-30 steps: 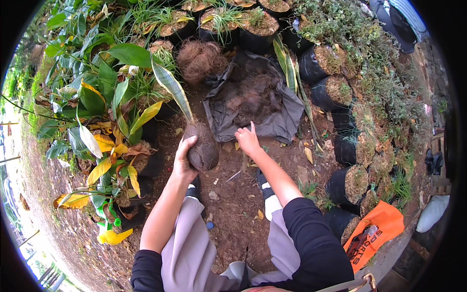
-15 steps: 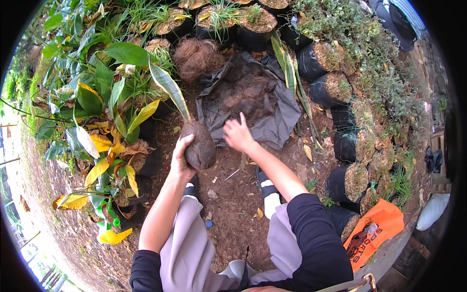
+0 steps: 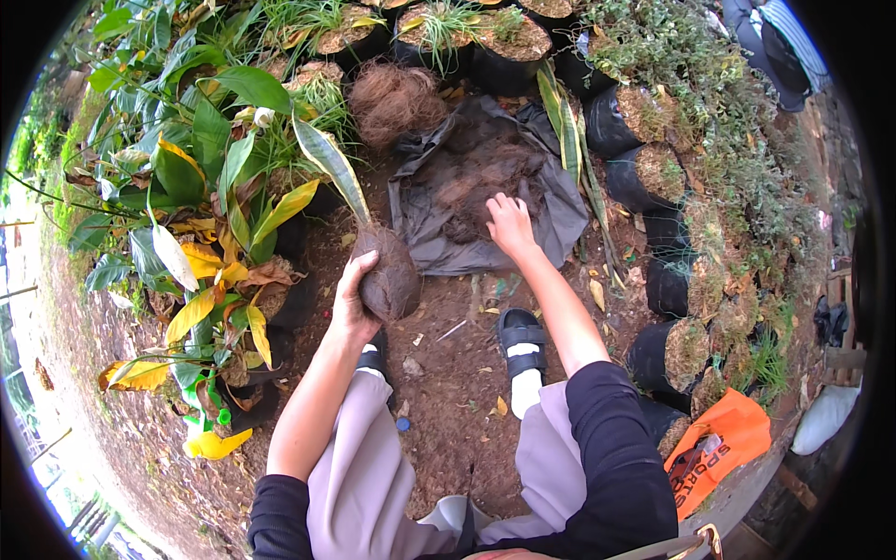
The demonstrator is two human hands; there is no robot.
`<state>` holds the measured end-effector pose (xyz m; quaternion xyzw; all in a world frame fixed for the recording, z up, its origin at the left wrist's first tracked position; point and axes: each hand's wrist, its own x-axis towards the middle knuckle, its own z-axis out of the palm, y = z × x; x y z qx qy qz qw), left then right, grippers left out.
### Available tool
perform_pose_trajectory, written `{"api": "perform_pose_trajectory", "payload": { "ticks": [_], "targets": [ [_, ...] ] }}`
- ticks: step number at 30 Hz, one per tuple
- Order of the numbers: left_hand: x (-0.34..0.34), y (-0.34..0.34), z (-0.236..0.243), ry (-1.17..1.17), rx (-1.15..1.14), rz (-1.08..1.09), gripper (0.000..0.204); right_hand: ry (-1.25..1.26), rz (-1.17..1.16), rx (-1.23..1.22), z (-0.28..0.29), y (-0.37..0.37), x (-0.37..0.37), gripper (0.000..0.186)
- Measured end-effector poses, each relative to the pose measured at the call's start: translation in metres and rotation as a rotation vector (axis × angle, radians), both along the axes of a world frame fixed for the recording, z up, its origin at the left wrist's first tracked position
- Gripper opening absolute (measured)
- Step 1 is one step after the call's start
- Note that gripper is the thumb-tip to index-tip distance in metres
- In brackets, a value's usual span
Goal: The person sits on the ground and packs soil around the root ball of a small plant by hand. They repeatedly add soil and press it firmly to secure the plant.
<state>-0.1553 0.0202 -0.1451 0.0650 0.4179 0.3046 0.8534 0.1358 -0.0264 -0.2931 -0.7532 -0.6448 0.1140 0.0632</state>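
Observation:
My left hand is wrapped round the side of a brown, fibre-covered root ball. From the ball's top a long snake plant leaf with pale yellow edges leans up to the left. To the right, my right hand reaches over the dark plastic sheet, its fingers apart and bent down at the edge of loose coconut fibre. Its fingertips are partly lost against the fibre, and nothing shows in them. A larger tangle of reddish-brown fibre lies beyond the sheet, at its left corner.
Cut snake plant leaves lie along the sheet's right side. Black grow bags line the back and right. Leafy plants crowd the left, above a yellow-and-green spray nozzle. An orange bag lies at the lower right.
My right hand has moved right and farther out, from the sheet's near edge to over the fibre. My left hand still holds the root ball, barely shifted. The view has shifted slightly.

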Motion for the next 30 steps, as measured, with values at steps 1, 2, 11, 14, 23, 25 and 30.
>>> {"api": "perform_pose_trajectory", "payload": {
  "ticks": [1, 2, 11, 14, 23, 25, 30],
  "targets": [
    [0.000, 0.000, -0.002, 0.006, 0.008, 0.003, 0.053, 0.076, -0.032, -0.010, -0.002, -0.005, 0.002, 0.036],
    [-0.001, 0.000, -0.003, 0.013, 0.015, 0.005, 0.053, 0.153, -0.064, -0.020, -0.004, -0.010, 0.004, 0.036],
    [0.007, -0.009, 0.012, 0.024, 0.103, -0.055, 0.047, 0.736, -0.473, 0.146, 0.030, -0.008, 0.037, 0.033],
    [0.007, -0.022, 0.044, -0.025, 0.096, -0.031, 0.047, 0.768, -0.303, 0.173, 0.084, -0.001, 0.035, 0.035],
    [0.005, -0.078, 0.217, -0.005, 0.289, -0.090, 0.072, 1.320, -0.118, 0.400, 0.348, -0.060, -0.015, 0.031],
    [0.000, -0.100, 0.243, -0.071, 0.337, -0.042, 0.070, 1.388, -0.119, 0.452, 0.406, -0.095, -0.041, 0.035],
    [-0.015, -0.162, 0.292, -0.064, 0.435, 0.081, 0.071, 1.421, -0.092, 0.488, 0.495, -0.170, -0.110, 0.035]
  ]
}}
